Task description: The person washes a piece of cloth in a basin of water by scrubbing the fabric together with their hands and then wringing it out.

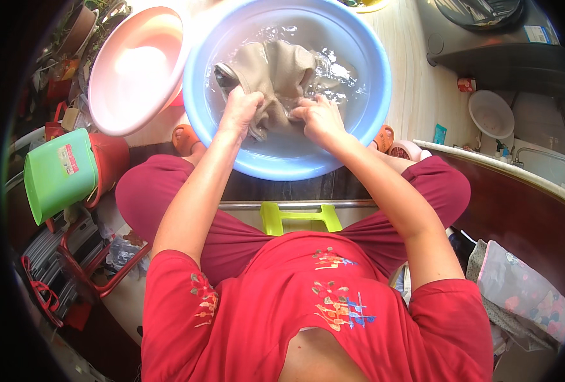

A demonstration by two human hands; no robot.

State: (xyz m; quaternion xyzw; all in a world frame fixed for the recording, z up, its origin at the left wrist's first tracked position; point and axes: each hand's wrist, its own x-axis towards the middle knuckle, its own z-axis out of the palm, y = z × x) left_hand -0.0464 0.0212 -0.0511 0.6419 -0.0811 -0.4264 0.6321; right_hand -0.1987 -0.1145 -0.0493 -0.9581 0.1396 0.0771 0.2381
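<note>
A large blue plastic basin (383, 76) of cloudy water stands on the floor before me. Bunched in it is a wet beige-grey cloth (275, 62), partly above the surface, with a dark, shiny part at its left end. My left hand (242, 110) is closed around the cloth's near left edge. At the cloth's right side, my right hand (320, 119) is palm down with bent fingers gripping a fold; the fingertips are partly hidden by cloth and water.
A pink basin (134, 71) leans left of the blue one. Nearer are a green plastic bin (62, 174) and a red bucket (113, 162). A yellow-green plastic piece (301, 217) lies between my legs. On the right are a white-edged counter (502, 167) and a white bowl (491, 114).
</note>
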